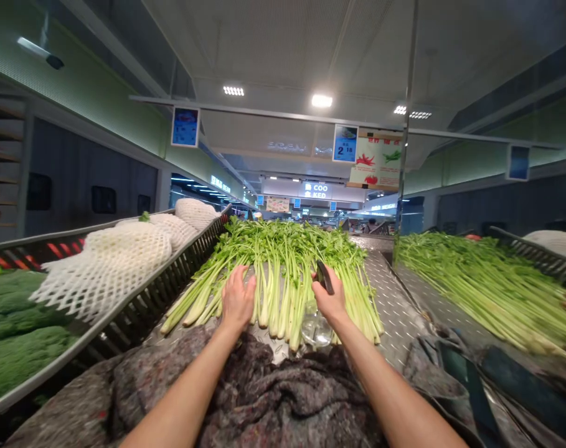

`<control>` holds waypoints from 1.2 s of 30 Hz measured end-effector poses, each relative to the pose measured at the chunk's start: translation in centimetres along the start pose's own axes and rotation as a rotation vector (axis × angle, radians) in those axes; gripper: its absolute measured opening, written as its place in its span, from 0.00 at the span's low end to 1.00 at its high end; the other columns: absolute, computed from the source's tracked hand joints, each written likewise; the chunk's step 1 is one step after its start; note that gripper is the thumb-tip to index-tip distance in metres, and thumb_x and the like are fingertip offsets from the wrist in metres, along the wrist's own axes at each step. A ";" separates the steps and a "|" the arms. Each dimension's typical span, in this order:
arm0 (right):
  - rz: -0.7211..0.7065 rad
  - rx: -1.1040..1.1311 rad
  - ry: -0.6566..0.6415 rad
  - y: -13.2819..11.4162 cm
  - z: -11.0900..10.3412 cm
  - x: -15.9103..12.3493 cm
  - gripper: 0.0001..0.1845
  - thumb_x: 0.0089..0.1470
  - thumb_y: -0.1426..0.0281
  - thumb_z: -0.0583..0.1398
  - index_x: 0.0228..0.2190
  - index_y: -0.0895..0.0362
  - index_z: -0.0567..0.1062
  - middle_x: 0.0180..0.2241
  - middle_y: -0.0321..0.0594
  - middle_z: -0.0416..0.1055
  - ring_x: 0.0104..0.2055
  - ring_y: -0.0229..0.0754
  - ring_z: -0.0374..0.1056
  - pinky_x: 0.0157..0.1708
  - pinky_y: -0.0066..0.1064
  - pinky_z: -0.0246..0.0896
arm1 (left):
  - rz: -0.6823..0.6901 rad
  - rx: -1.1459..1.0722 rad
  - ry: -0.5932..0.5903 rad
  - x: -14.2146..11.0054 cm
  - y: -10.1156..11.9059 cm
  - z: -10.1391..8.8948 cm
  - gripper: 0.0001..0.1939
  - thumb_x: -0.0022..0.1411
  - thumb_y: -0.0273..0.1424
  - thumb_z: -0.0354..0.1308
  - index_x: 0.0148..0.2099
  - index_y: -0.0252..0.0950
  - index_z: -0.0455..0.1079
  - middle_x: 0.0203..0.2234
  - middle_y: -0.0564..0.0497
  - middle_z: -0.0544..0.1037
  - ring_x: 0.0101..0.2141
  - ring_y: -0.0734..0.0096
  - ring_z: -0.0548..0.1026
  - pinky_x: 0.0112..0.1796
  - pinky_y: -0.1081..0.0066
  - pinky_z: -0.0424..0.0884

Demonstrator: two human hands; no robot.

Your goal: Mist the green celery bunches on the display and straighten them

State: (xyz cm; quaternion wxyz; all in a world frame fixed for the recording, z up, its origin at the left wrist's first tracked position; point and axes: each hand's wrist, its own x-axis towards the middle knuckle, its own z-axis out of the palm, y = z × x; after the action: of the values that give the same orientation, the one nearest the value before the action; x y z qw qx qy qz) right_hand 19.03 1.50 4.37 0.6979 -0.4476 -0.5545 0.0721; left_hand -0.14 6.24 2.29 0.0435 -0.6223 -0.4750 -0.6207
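A wide row of celery (273,274) lies on a metal shelf, with leaves toward the back and pale stalk ends toward me. My left hand (238,298) is at the left part of the row, its thumb apart from its lightly bent fingers; I see nothing held in it. Over the right part of the celery, my right hand (330,297) is closed around the neck of a spray bottle (316,330) with a clear body and a black trigger head. The fingers on the far side of the bottle are partly hidden.
A crumpled grey-brown blanket (292,398) lies in front of the celery. On the left, a black crate (109,336) borders broccoli (23,330) and white foam netting (105,261). At right, a mirror (479,298) reflects the celery. Price signs (346,144) hang above.
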 end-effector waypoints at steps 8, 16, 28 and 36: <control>0.076 0.033 0.027 -0.1 -0.5 0.1 0.12 0.37 0.68 0.54 0.30 0.57 0.69 0.25 0.34 0.66 0.23 0.35 0.59 0.22 0.27 0.52 | -0.027 -0.028 -0.015 0.3 -1.0 -0.7 0.23 0.56 0.39 0.40 0.48 0.30 0.60 0.46 0.40 0.66 0.49 0.58 0.62 0.50 0.59 0.57; 0.115 0.034 -0.010 -0.4 -0.5 -0.6 0.11 0.36 0.68 0.54 0.27 0.57 0.69 0.23 0.34 0.65 0.23 0.36 0.58 0.22 0.26 0.50 | 0.044 -0.056 -0.080 -0.8 0.1 -0.5 0.22 0.56 0.39 0.40 0.48 0.32 0.60 0.47 0.41 0.65 0.50 0.59 0.61 0.51 0.58 0.56; 0.130 -0.162 0.220 1.9 -6.0 1.4 0.16 0.35 0.67 0.55 0.31 0.57 0.71 0.23 0.35 0.67 0.23 0.37 0.60 0.23 0.27 0.52 | 0.050 -0.100 -0.095 -1.2 0.5 -0.3 0.22 0.57 0.39 0.39 0.49 0.32 0.59 0.49 0.42 0.64 0.51 0.61 0.60 0.51 0.58 0.54; 0.109 -0.193 0.217 3.2 -6.8 1.9 0.15 0.34 0.66 0.55 0.29 0.58 0.72 0.21 0.34 0.66 0.23 0.37 0.60 0.23 0.27 0.51 | 0.050 -0.096 -0.079 -1.0 0.0 -0.2 0.22 0.57 0.39 0.40 0.48 0.31 0.59 0.47 0.42 0.65 0.50 0.61 0.61 0.51 0.59 0.55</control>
State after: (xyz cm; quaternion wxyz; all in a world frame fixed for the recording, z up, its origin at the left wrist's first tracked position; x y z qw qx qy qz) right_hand 26.68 0.80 3.60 0.7025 -0.5472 -0.4550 0.0077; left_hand -0.02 5.52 1.51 0.0103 -0.6593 -0.4302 -0.6166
